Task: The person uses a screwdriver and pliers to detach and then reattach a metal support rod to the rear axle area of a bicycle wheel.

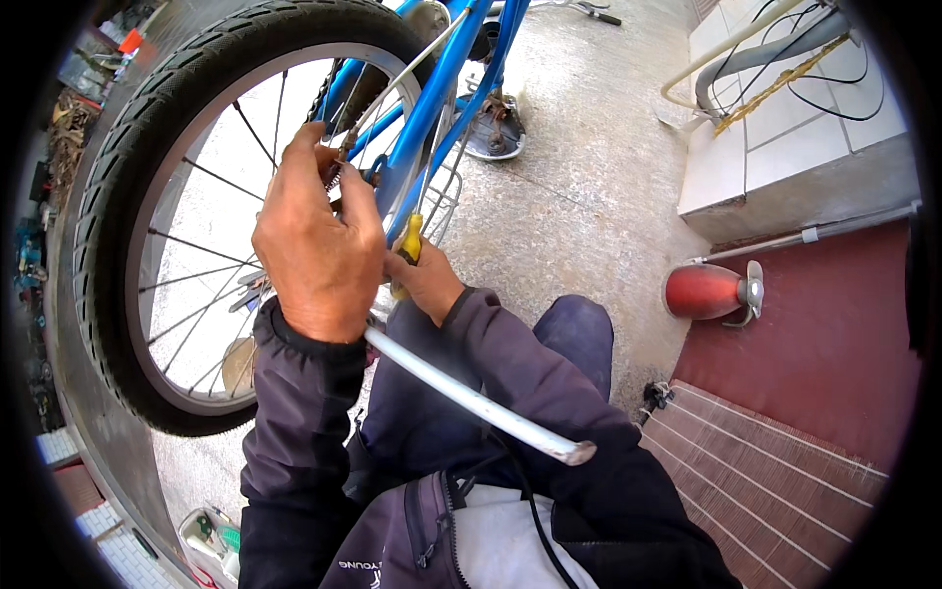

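Note:
A bicycle with a blue frame stands in front of me, its spoked wheel with a black knobbly tyre on the left. My left hand is raised beside the frame near the wheel's middle. Its thumb and fingers are closed in a pinch around a small part at the end of a cable, by a little coiled spring; the fingers partly cover it. Lower and to the right, my right hand grips a yellow-handled screwdriver close to the frame. The screwdriver's tip is hidden.
A pale metal rod juts toward me over my right forearm. Low on the right lie a red rounded container and a striped brown mat. Pipes and loose cables hang by the tiled ledge. A tool box sits lower left.

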Available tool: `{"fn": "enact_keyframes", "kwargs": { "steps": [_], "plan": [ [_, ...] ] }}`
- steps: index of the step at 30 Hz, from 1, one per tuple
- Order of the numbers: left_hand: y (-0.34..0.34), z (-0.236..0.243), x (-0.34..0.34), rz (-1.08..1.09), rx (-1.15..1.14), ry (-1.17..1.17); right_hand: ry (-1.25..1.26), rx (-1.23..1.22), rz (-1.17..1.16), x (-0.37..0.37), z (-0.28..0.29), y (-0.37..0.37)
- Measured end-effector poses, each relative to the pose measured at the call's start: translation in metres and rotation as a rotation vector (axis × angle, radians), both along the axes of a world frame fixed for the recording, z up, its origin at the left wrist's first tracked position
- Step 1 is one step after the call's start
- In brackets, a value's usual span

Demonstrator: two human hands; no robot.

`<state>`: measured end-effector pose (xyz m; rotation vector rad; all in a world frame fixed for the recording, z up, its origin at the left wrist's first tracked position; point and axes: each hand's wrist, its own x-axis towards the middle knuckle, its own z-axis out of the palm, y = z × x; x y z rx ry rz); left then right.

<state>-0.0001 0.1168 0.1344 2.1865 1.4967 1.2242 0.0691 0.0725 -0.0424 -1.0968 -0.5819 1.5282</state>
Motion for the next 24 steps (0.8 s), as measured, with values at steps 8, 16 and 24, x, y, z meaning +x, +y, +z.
{"fn": "enact_keyframes", "kwargs": {
  "steps": [8,16,24],
  "plan": [
    [0.005,0.000,-0.003,-0.094,-0.082,0.048,-0.006,0.037,-0.079,-0.002,0.001,-0.001],
    [0.011,-0.004,-0.007,-0.190,-0.169,-0.011,-0.055,-0.061,-0.041,-0.003,0.004,-0.001],
    [0.027,0.005,-0.003,-0.185,-0.145,0.129,-0.016,0.030,-0.039,-0.004,-0.015,0.003]
  ]
}}
